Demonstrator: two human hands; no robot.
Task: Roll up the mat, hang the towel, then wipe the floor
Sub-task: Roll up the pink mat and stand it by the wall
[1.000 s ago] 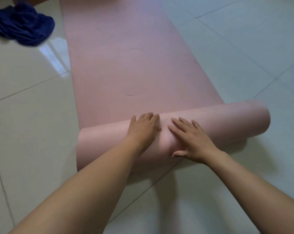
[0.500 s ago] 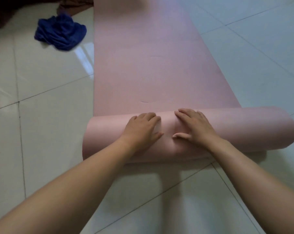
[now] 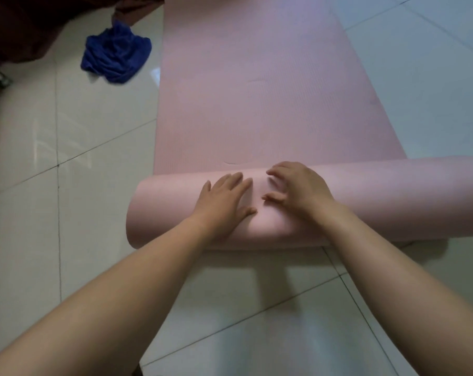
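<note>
Left hand (image 3: 224, 199) and right hand (image 3: 300, 189) press flat-fingered, side by side on the mat (image 3: 257, 104) roll, likely to push it forward evenly.

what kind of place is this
Most likely a room in a home, though a small studio is possible: a glossy tiled floor, a pink yoga mat partly rolled up on it, and a crumpled blue towel lying beside the mat.
</note>
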